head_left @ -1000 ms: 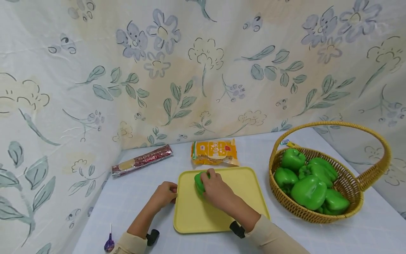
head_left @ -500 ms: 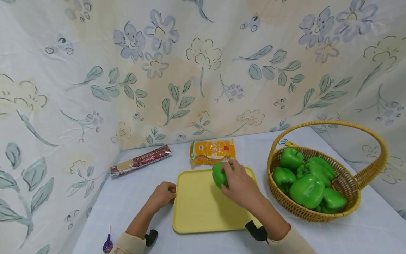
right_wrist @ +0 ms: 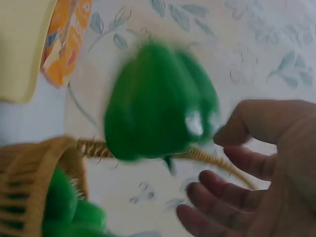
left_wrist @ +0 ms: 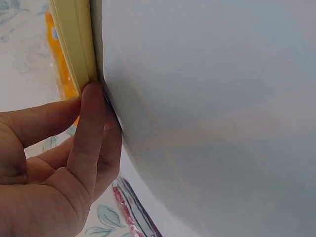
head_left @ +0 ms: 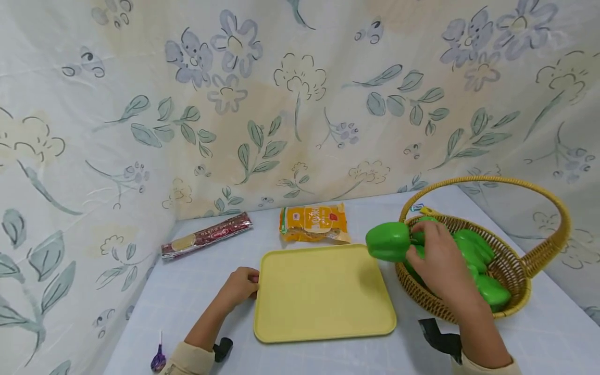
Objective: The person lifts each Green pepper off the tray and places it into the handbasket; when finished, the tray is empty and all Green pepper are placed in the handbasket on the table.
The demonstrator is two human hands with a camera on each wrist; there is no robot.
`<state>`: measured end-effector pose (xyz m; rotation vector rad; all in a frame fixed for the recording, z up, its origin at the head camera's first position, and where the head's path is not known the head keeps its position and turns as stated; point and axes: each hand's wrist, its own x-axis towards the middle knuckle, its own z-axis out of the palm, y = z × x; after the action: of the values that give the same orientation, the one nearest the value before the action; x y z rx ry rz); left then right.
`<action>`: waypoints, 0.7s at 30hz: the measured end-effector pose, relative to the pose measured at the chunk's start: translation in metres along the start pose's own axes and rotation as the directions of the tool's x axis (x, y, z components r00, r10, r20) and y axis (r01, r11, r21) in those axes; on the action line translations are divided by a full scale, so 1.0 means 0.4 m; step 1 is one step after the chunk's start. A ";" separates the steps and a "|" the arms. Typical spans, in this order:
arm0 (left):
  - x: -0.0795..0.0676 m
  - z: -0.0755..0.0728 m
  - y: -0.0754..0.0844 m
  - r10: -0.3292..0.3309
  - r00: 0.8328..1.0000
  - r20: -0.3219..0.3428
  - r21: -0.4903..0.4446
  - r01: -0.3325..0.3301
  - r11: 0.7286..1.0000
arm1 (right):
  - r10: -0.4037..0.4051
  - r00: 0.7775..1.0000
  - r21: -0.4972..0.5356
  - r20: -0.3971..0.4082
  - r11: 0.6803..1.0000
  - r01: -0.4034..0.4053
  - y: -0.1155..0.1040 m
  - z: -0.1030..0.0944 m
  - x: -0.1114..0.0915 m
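A green bell pepper (head_left: 387, 241) is in the air between the yellow tray (head_left: 323, 291) and the wicker basket (head_left: 426, 302), its stem end toward my right hand (head_left: 440, 260). In the right wrist view the pepper (right_wrist: 160, 101) is blurred, with a gap between it and the spread, loosely bent fingers (right_wrist: 212, 192). My right hand is over the basket's left side, hiding part of the green bell peppers (head_left: 489, 291) inside. At the tray's left edge is my left hand (head_left: 239, 286); its thumb and fingers pinch the rim, as the left wrist view shows.
Behind the tray lies an orange snack packet (head_left: 314, 223), with a long dark red packet (head_left: 206, 237) at the back left. A purple lollipop (head_left: 158, 359) lies front left. The basket's tall handle (head_left: 506, 179) arches over it, and small wrappers (head_left: 417, 208) lie behind.
My right hand has moved right from the tray to the basket. The pepper came up off the tray with it and is now apart from the fingers. My left hand has stayed in place.
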<state>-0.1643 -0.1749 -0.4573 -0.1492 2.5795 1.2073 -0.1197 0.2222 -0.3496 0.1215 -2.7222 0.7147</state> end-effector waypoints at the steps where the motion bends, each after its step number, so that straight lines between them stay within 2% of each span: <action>1: 0.000 0.001 0.001 0.001 1.000 0.001 0.002 -0.001 1.000 | 0.002 1.000 0.004 0.000 1.000 -0.002 0.006 0.001 -0.003; 3: -0.001 0.001 0.002 0.011 1.000 0.000 0.014 -0.011 1.000 | -0.015 1.000 0.016 0.024 1.000 0.014 0.009 0.010 -0.009; 5: -0.002 0.002 0.003 0.011 1.000 -0.005 0.015 -0.011 1.000 | -0.066 0.995 0.003 0.073 0.998 0.065 0.004 0.032 -0.015; 7: -0.003 0.001 0.005 0.016 1.000 -0.005 0.018 -0.016 1.000 | -0.129 0.977 0.015 0.171 0.992 0.128 -0.013 0.064 -0.024; 10: -0.004 -0.002 0.007 0.012 1.000 0.000 0.015 -0.012 1.000 | -0.214 0.913 0.003 0.348 0.974 0.227 -0.047 0.124 -0.040; 12: -0.003 -0.004 0.006 -0.002 1.000 0.003 0.015 0.002 1.000 | -0.251 0.871 -0.015 0.422 0.959 0.284 -0.073 0.162 -0.045; 14: 0.000 -0.005 0.005 -0.014 1.000 0.001 0.015 0.014 1.000 | -0.277 0.851 -0.036 0.446 0.944 0.327 -0.100 0.193 -0.040; 18: 0.003 -0.003 0.002 -0.002 1.000 0.004 0.023 0.002 1.000 | -0.310 0.854 -0.019 0.418 0.937 0.349 -0.148 0.232 -0.015; 21: 0.003 0.000 -0.001 0.006 1.000 0.020 0.032 -0.006 0.999 | -0.321 0.846 -0.027 0.426 0.930 0.366 -0.174 0.258 -0.003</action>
<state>-0.1655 -0.1750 -0.4579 -0.1218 2.5822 1.1633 -0.1370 0.1108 -0.4026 0.8043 -2.9997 0.4749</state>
